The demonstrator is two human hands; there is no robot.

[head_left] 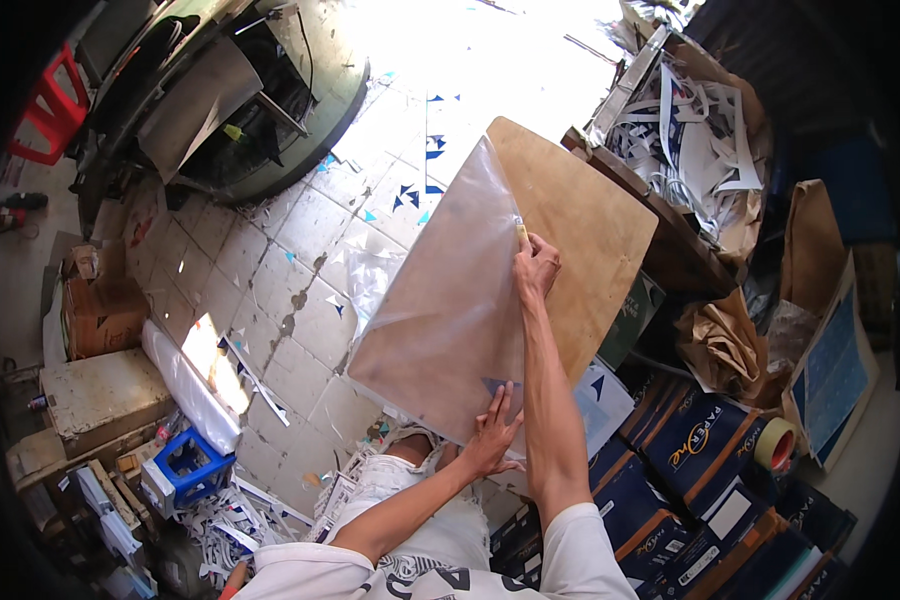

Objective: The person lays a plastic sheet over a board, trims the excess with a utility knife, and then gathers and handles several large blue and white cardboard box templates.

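Well, right hand [537, 265]: gripped a small yellow tool [521, 232] at the right edge of the clear plastic sheet [425, 300].
Left hand [493, 432]: lay open, fingertips on the sheet beside a dark triangle [494, 385], near 6 o'clock from the right.
Sheet position: over the wooden board [590, 240], mostly toward 8 o'clock from the right hand; its long right edge ran roughly 12 to 6.
Lettering: large, pale and orange, on dark blue boxes [705, 437] at 4 o'clock.
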